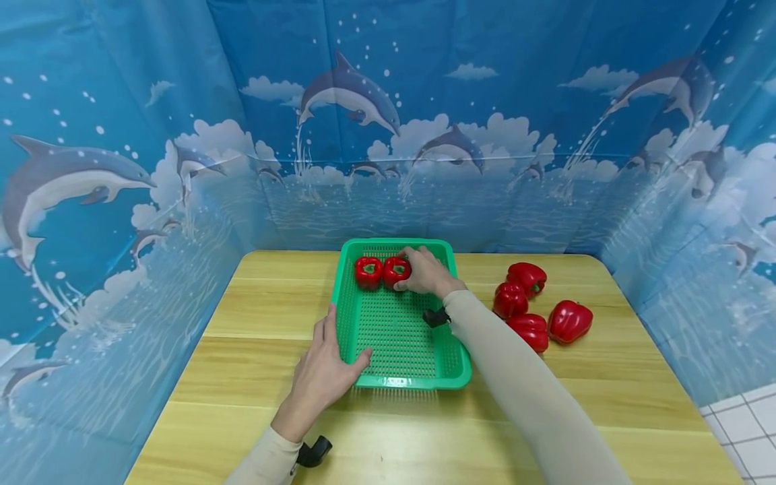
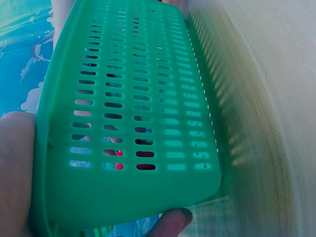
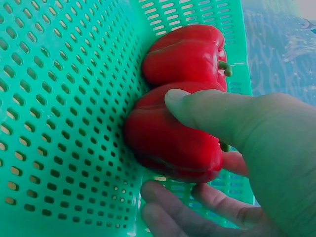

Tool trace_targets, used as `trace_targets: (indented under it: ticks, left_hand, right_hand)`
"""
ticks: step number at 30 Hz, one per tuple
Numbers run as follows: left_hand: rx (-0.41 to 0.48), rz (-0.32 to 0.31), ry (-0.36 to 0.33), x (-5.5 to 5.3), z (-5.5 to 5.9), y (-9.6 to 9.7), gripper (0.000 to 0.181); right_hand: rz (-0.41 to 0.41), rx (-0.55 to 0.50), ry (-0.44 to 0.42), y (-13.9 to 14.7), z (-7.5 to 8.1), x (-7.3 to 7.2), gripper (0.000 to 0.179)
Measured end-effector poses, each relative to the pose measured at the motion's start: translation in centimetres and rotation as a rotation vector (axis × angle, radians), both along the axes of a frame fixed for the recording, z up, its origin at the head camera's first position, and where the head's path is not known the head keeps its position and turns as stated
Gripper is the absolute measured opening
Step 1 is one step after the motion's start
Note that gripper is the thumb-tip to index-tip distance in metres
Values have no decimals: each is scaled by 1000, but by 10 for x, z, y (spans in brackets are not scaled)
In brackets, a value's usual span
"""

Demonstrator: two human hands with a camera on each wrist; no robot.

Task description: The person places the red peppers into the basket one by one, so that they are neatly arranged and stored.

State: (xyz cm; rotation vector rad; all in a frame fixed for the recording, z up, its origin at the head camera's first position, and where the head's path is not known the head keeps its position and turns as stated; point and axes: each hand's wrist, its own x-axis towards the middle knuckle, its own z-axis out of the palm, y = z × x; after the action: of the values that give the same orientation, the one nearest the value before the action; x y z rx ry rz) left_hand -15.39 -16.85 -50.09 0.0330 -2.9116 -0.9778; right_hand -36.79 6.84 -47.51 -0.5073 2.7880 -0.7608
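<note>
A green plastic basket [image 1: 388, 337] with slotted walls stands on the table. Inside its far end, two red bell peppers sit side by side: one at the left [image 1: 368, 272] and one beside it [image 1: 397, 271]. My right hand [image 1: 426, 273] holds the second pepper, its thumb lying on the red skin in the right wrist view and the other fingers around the far side. At the basket's near left side, my left hand [image 1: 327, 370] rests against the rim with fingers extended. The left wrist view shows the basket's outer wall [image 2: 123, 192] close up.
Several more red bell peppers [image 1: 570, 322] lie grouped on the wooden table [image 1: 267, 364], right of the basket. A blue dolphin-print curtain [image 1: 388, 202] hangs behind the table and along both sides. White tiles [image 1: 746, 424] show at the lower right.
</note>
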Motion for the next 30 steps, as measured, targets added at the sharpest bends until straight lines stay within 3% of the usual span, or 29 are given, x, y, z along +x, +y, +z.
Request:
trace_targets:
  ticks: [16,30]
  left_hand:
    - [9,3,2,0,1,-1,120]
    - [15,2,-9,1,1,1,120]
  right_hand:
    - [-8,5,18,5,12,9,84]
    - [-10,-52,40,22,25,27,81]
